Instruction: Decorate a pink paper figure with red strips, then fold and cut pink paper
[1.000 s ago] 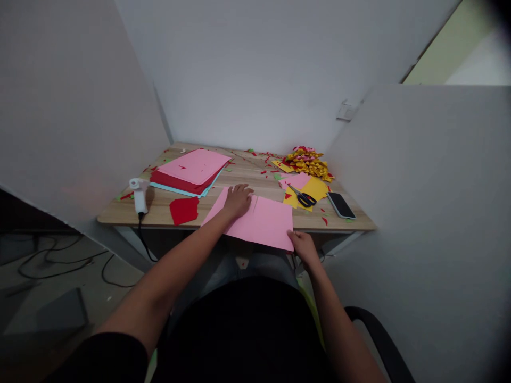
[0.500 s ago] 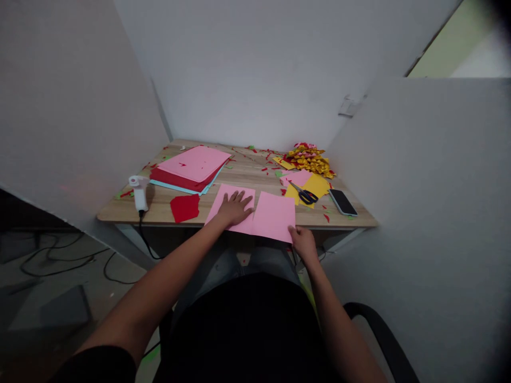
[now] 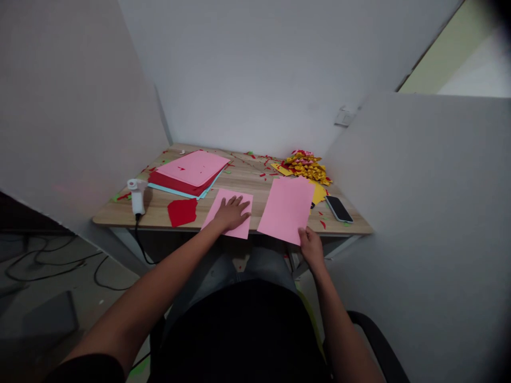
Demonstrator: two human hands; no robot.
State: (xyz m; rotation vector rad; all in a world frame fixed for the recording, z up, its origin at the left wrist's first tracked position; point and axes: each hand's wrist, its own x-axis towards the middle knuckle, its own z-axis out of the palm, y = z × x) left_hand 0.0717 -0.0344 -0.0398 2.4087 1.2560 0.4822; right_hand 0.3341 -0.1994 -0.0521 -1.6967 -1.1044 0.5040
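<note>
My left hand (image 3: 232,214) lies flat with fingers spread on a pink sheet (image 3: 242,230), which reaches over the table's front edge. To the right, my right hand (image 3: 311,244) pinches the lower right corner of another pink sheet (image 3: 286,207). That sheet is apart from the left one and covers most of the scissors and part of the yellow paper (image 3: 318,192). A red paper piece (image 3: 182,212) lies left of my left hand.
A stack of pink (image 3: 194,167), red and light blue sheets lies back left. A white corded tool (image 3: 137,198) stands at the left edge. Yellow and red paper pieces (image 3: 309,167) are heaped back right, near a phone (image 3: 339,209). Scraps are scattered about.
The right pink sheet has moved right and away from the left one, held in my right hand, and now hides most of the scissors. My left hand has stayed on its sheet.
</note>
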